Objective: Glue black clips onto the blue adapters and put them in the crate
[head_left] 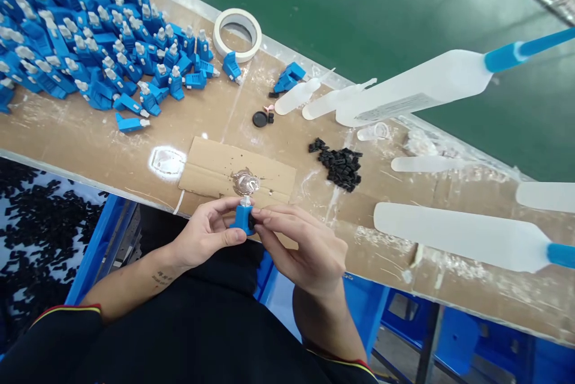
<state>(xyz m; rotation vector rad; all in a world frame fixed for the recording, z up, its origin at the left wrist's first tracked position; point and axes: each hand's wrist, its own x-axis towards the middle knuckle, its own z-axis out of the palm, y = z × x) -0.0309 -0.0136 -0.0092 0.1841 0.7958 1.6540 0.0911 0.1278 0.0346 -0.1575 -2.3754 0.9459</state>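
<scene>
My left hand [204, 231] is closed around a small blue plastic piece [243, 218] with a pale tip pointing away from me. Against its right side, my right hand [305, 240] pinches a small black part [252, 220], mostly covered by the fingertips. Both hands are over the table's near edge, just in front of a cardboard sheet [211, 165]. On that sheet lies a clear, shiny round blob [246, 182] with brownish smears around it. To the right is a pile of small black parts [342, 167].
Many blue pieces with pale tips [90, 36] heap at the far left. A tape roll [237, 35], a black disc [260, 119] and white bottles [417, 87] with narrow nozzles stand or lie along the table. Below left, a blue bin [96, 246] holds black parts.
</scene>
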